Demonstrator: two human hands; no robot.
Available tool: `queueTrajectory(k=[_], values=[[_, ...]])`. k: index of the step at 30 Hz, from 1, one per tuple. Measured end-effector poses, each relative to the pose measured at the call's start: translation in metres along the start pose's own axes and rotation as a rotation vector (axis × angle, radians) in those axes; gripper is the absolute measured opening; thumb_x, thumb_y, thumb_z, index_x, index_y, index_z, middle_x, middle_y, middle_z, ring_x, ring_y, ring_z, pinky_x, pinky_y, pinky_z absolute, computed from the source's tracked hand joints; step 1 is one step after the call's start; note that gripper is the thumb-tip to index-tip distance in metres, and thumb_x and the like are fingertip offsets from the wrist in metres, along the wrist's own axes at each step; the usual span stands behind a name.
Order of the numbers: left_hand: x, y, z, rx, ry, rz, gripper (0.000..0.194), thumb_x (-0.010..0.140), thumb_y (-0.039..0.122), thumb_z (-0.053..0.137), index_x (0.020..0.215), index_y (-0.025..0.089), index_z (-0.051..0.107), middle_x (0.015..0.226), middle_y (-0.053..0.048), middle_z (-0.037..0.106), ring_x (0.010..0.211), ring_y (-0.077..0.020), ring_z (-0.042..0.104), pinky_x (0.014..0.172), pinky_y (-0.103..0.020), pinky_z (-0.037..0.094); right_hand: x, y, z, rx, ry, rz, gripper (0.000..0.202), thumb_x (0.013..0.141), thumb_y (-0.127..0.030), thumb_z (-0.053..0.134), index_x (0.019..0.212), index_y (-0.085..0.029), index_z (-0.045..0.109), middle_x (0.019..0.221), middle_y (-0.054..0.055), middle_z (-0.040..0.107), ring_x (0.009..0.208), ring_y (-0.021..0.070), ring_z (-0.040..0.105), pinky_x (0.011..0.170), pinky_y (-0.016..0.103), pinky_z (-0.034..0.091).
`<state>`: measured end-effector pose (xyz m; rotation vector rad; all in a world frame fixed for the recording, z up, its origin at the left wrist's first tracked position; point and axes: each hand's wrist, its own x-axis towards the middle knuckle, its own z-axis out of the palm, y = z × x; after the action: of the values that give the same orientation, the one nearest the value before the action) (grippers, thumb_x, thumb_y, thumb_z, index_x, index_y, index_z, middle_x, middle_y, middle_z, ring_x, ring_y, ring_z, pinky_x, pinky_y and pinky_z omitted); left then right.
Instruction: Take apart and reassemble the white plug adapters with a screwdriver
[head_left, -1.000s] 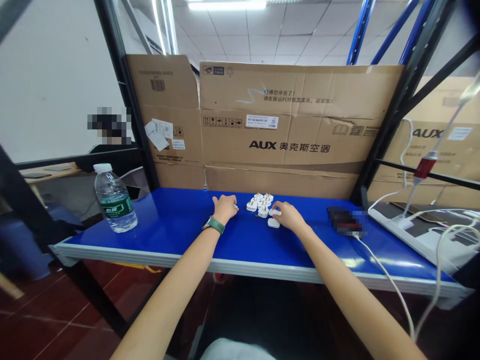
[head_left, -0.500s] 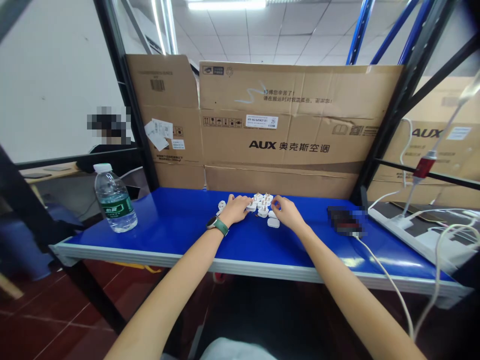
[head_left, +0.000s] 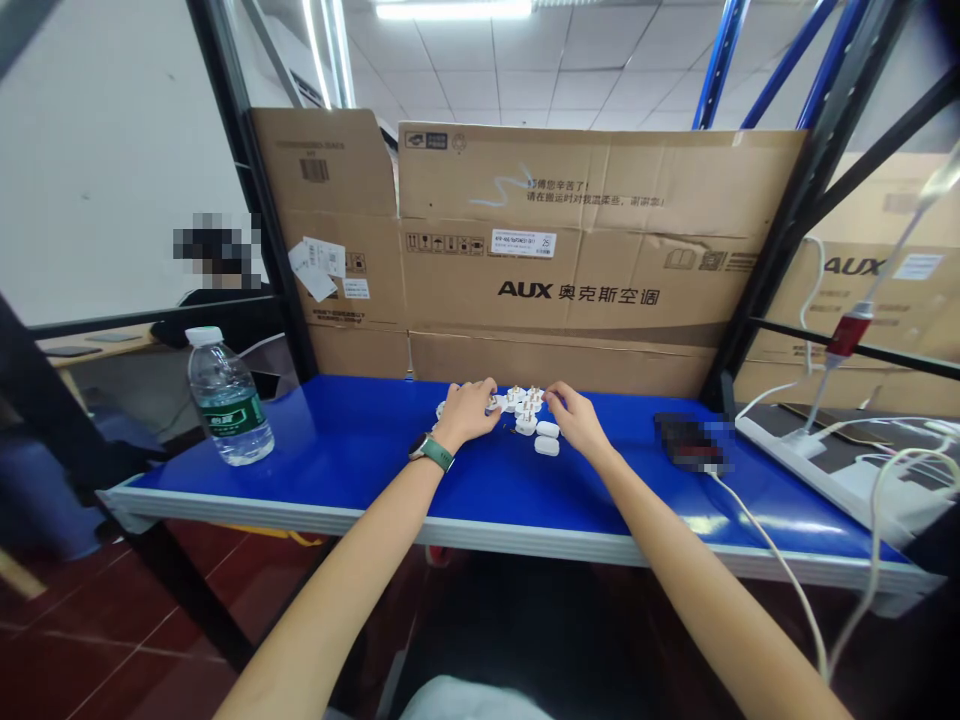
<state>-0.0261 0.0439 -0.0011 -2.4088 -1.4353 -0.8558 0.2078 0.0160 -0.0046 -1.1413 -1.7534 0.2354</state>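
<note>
White plug adapters with metal prongs [head_left: 527, 413] lie in a tight cluster on the blue tabletop [head_left: 360, 460]. My left hand [head_left: 466, 412], with a green-strapped watch [head_left: 433, 453] at its wrist, curls at the cluster's left side. A white plug adapter [head_left: 492, 403] shows between its thumb and fingers. Another white piece [head_left: 440, 410] is partly hidden behind that hand. On the right, my right hand [head_left: 574, 415] has thumb and forefinger drawn together beside the cluster; anything between them is hidden. Two white rounded pieces [head_left: 547, 446] lie just below its fingers.
A water bottle [head_left: 229, 400] stands at the left. To the right are a blurred dark device [head_left: 690, 440] with a white cable [head_left: 772, 550] and a white tray-like object [head_left: 817, 470]. Behind the table rises a cardboard panel [head_left: 555, 340]. A person [head_left: 217, 290] is beyond the frame's left post.
My left hand has shifted slightly left, and the adapter at its fingers has moved with it. My right hand has edged up and left, uncovering the upper rounded white piece.
</note>
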Motion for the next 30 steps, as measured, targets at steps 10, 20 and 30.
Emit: queueTrajectory(k=[10, 20, 30], values=[[-0.004, 0.013, -0.009, -0.511, -0.32, 0.396, 0.034, 0.081, 0.047, 0.072, 0.104, 0.022, 0.072, 0.095, -0.004, 0.07, 0.083, -0.0192, 0.062, 0.076, -0.028, 0.046, 0.001, -0.004, 0.0, 0.152, -0.066, 0.075, 0.024, 0.089, -0.036, 0.042, 0.089, -0.022, 0.062, 0.063, -0.002, 0.057, 0.056, 0.0159, 0.05, 0.056, 0.027, 0.04], [-0.003, 0.009, -0.01, -0.721, -0.461, 0.319, 0.028, 0.083, 0.038, 0.07, 0.107, 0.024, 0.075, 0.089, -0.002, 0.073, 0.081, -0.0181, 0.067, 0.073, -0.026, 0.049, 0.001, -0.007, -0.005, 0.454, 0.003, 0.178, 0.03, 0.095, -0.054, 0.036, 0.1, -0.025, 0.044, 0.07, -0.001, 0.062, 0.04, 0.0131, 0.049, 0.041, 0.025, 0.034], [-0.002, -0.006, -0.001, -0.806, -0.715, 0.342, 0.057, 0.072, 0.011, 0.06, 0.126, 0.026, 0.068, 0.114, -0.005, 0.072, 0.087, -0.0188, 0.067, 0.076, -0.028, 0.052, -0.01, -0.025, -0.002, 0.343, -0.049, -0.009, 0.027, 0.099, -0.053, 0.041, 0.099, -0.026, 0.045, 0.074, -0.002, 0.059, 0.047, 0.0118, 0.043, 0.047, 0.025, 0.034]])
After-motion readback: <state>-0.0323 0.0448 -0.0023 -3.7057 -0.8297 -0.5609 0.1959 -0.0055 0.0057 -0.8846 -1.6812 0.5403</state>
